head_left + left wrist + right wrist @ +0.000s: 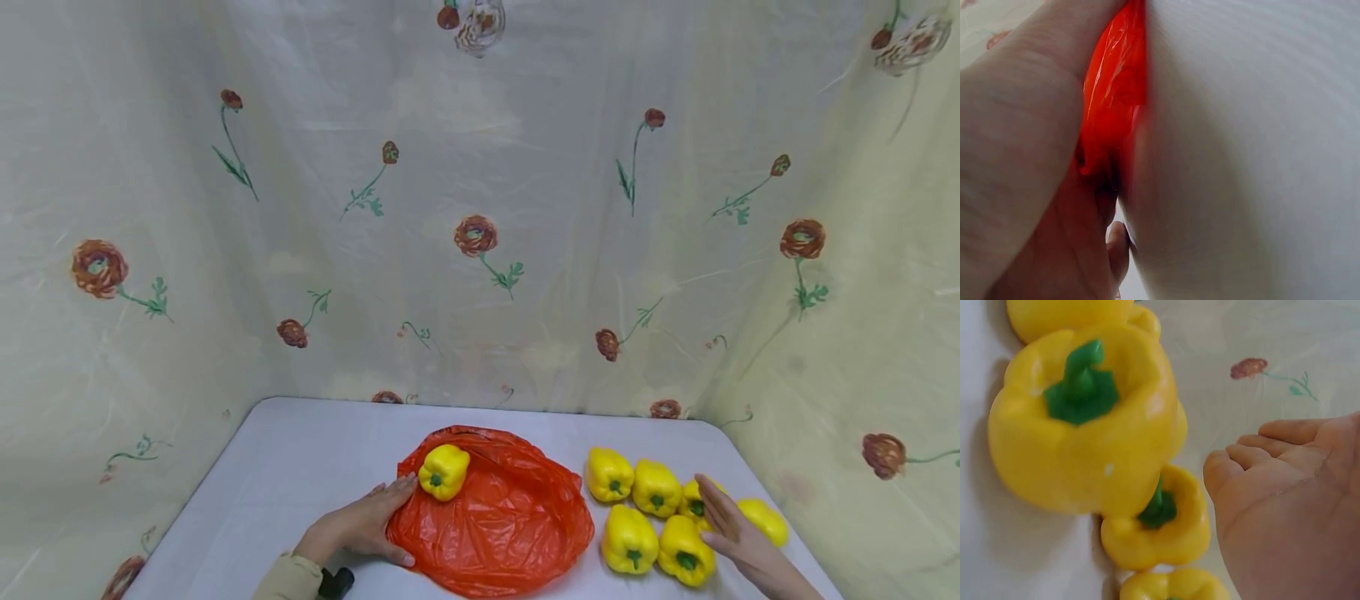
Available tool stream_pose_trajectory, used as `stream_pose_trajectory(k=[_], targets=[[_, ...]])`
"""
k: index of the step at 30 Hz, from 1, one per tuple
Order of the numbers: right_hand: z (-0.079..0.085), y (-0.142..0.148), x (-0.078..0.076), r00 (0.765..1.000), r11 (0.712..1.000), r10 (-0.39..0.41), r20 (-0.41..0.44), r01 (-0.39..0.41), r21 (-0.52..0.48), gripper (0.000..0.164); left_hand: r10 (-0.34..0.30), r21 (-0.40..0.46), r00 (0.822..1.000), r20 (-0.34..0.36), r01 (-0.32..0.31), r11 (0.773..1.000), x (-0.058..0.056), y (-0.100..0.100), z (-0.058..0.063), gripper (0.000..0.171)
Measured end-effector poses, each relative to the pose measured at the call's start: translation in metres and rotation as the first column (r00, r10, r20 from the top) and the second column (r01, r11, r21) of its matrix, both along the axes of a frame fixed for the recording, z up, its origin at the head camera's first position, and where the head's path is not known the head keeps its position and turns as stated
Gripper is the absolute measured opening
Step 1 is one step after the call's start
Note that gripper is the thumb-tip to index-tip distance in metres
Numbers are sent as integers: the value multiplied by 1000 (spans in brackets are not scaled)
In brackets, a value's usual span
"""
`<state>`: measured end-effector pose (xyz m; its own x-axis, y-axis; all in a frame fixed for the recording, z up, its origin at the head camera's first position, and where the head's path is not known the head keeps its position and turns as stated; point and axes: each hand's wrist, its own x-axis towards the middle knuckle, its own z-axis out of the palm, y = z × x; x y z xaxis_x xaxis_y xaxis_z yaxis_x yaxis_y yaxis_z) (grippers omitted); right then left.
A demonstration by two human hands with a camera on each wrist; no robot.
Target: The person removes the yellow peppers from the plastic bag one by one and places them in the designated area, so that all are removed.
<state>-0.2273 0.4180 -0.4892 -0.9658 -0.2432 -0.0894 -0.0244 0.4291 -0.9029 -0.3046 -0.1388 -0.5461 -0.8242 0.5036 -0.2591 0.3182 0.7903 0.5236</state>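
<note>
A red plastic bag (510, 533) lies spread on the table with its mouth facing up. One yellow bell pepper (446, 472) sits inside it at the left. My left hand (363, 523) rests at the bag's left edge, fingers extended; in the left wrist view the red plastic (1116, 87) lies against the hand. On the right, my right hand (731, 537) is held with straight fingers beside a group of yellow bell peppers (630, 540). The right wrist view shows its bare palm (1291, 506), apart from the nearest pepper (1085, 450) with a green stem.
Several peppers stand in two rows to the right of the bag, and another pepper (763, 522) lies beyond my right hand. The white table (300, 450) is enclosed by a flowered curtain (555, 250). A black strap (336, 582) is at my left wrist.
</note>
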Motion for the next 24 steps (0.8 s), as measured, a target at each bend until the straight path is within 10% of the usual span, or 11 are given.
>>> stream_pose_trajectory(k=[24], targets=[[41, -96, -47, 995, 999, 15, -103, -11, 42, 93, -6, 10, 1000, -3, 6, 1000, 1, -1, 3, 115]])
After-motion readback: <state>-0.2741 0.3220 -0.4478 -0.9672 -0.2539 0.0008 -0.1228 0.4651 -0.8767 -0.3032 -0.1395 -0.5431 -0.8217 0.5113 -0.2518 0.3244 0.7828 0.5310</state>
